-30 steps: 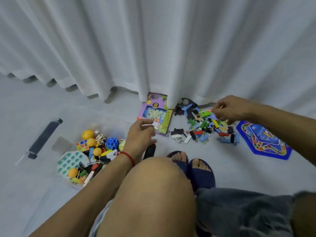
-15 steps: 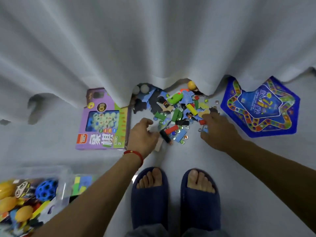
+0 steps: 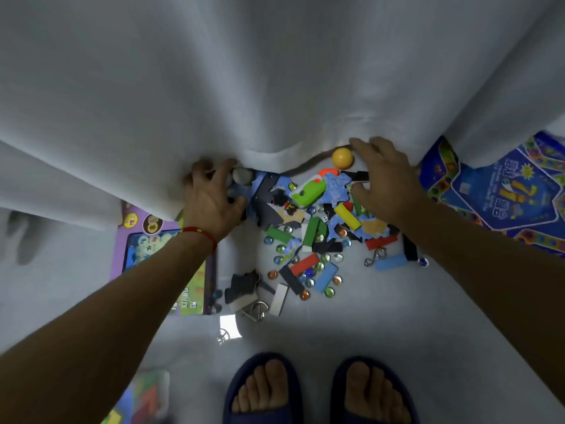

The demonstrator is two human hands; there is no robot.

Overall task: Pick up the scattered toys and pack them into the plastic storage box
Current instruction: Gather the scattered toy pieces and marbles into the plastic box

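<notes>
- Two hands reach to the curtain hem (image 3: 275, 154) on the floor.
- I see my left hand (image 3: 211, 200) curled around a grey ball (image 3: 242, 175); whether it grips it, I cannot tell.
- My right hand (image 3: 382, 182) is spread open over the scattered toys (image 3: 312, 237), beside an orange ball (image 3: 342, 156).
- A corner of the plastic storage box (image 3: 143, 399) shows bottom left.
</notes>
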